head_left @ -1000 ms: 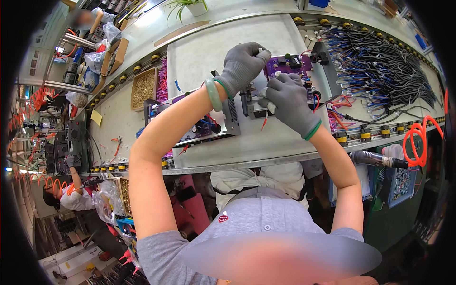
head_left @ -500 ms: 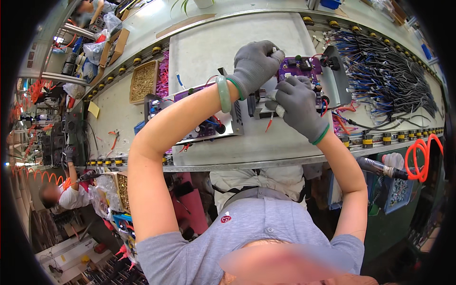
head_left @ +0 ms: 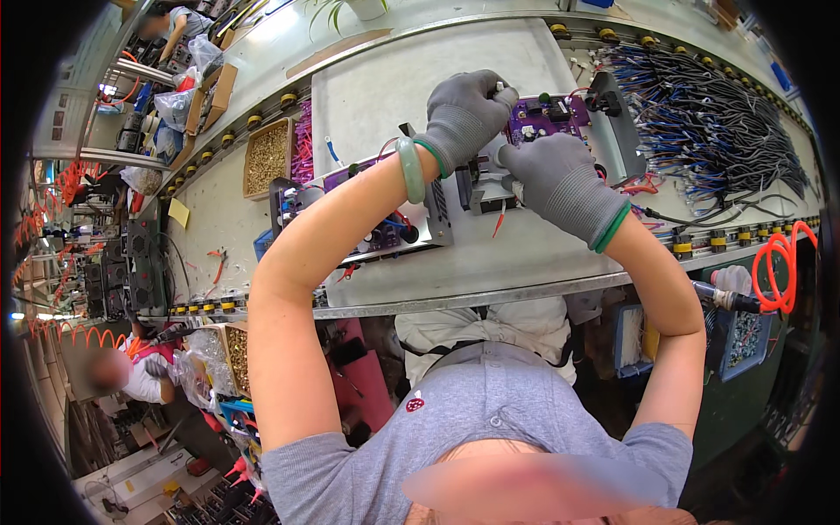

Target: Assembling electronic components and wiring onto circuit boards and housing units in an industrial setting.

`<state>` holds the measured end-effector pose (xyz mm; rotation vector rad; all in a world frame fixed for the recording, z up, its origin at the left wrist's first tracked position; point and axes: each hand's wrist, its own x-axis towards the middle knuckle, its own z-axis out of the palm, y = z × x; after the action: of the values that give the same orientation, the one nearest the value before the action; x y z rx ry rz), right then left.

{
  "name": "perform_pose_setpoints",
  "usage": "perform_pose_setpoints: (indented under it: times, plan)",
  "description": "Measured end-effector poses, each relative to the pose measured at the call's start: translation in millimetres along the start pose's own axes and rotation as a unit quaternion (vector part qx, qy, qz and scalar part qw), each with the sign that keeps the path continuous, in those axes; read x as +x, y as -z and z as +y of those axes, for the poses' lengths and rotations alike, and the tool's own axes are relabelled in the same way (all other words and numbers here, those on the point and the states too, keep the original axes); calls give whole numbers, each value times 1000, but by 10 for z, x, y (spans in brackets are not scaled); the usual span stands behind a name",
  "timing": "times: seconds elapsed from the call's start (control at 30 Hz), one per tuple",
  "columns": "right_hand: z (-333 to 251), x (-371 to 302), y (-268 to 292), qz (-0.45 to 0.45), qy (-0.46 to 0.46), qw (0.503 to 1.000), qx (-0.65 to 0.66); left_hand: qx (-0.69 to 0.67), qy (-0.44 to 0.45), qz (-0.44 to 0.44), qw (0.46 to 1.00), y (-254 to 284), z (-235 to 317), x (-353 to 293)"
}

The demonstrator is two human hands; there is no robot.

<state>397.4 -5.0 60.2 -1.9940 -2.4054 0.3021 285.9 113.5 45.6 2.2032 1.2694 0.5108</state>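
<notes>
My left hand (head_left: 471, 118), in a grey glove, is closed at the far left corner of a purple circuit board (head_left: 549, 118). A small white tip shows at its fingers; what it is I cannot make out. My right hand (head_left: 564, 182), gloved alike, bends its fingers over the near left part of the same unit, beside its metal bracket (head_left: 486, 201). Whatever its fingers grip is hidden. The board sits in a metal housing with a dark end plate (head_left: 619, 122). Partly under my left forearm lies a second such unit (head_left: 429, 229).
Bundled dark cables (head_left: 709, 131) with blue and white ends spread at the right. A box of small brass-coloured parts (head_left: 267, 157) stands at the left, near pink wires (head_left: 303, 144). An orange coiled hose (head_left: 774, 276) hangs at the right. Another person (head_left: 144, 376) is at far left.
My right hand has turned and shifted slightly, its forearm swinging out to the right. My left hand stays at the board's far corner. The whole view has shifted a little.
</notes>
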Motion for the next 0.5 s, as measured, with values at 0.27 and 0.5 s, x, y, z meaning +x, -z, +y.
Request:
perform_pose_setpoints:
  times: [0.27, 0.5]
  plan:
    - [124, -34, -248, 167, 94, 980, -56, -7, -9, -2, 1000, -11, -21, -14]
    - [203, -24, -521, 297, 136, 943, 64, -6, -9, -3, 1000, -9, -28, -22]
